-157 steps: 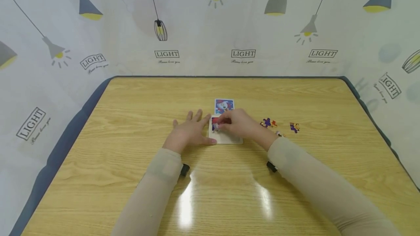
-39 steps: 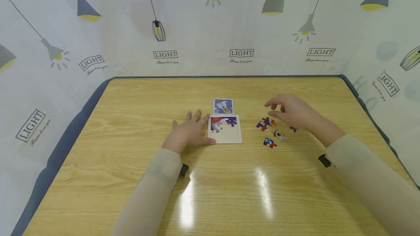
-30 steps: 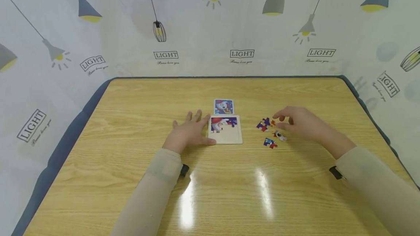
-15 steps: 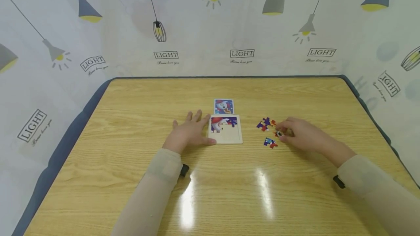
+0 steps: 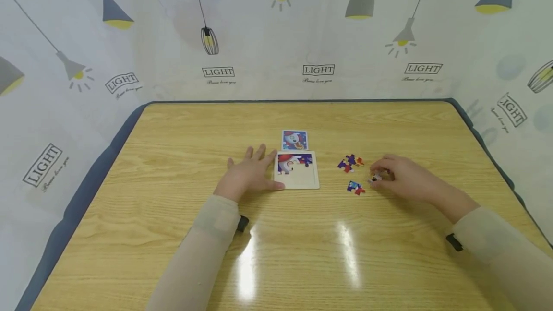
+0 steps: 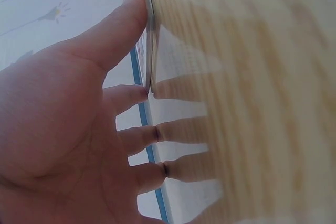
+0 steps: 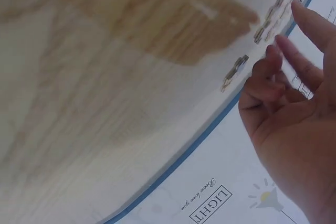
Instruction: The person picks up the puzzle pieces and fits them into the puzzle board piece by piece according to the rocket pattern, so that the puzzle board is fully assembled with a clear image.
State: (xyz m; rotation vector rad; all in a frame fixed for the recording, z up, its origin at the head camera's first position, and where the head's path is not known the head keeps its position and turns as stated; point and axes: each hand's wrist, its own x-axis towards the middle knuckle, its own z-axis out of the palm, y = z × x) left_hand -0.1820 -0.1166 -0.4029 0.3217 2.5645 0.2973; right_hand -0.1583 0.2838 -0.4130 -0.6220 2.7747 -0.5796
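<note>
In the head view, a puzzle board (image 5: 302,181) lies near the table's middle, its upper and left parts filled with a red, white and purple picture. My left hand (image 5: 250,174) rests at its left side, fingers spread, thumb on the lower-left corner; the left wrist view shows the thumb along the thin board edge (image 6: 149,51). To the right, my right hand (image 5: 406,179) pinches a whitish jigsaw piece (image 5: 375,177) between thumb and fingers, close to the tabletop. That hand (image 7: 299,114) partly covers the scene in its wrist view, and the piece is unclear there.
Several purple, red and orange jigsaw pieces (image 5: 347,163) lie clustered between board and right hand. A blue and red piece (image 5: 355,187) lies nearer me. Behind the board sits a square picture card (image 5: 295,140). A lamp-print cloth (image 5: 268,80) stands behind the table.
My right hand came from the board over to the loose pieces, lowered, took hold of the whitish piece and drew it slightly right. The board has gained pieces; my left hand stayed put.
</note>
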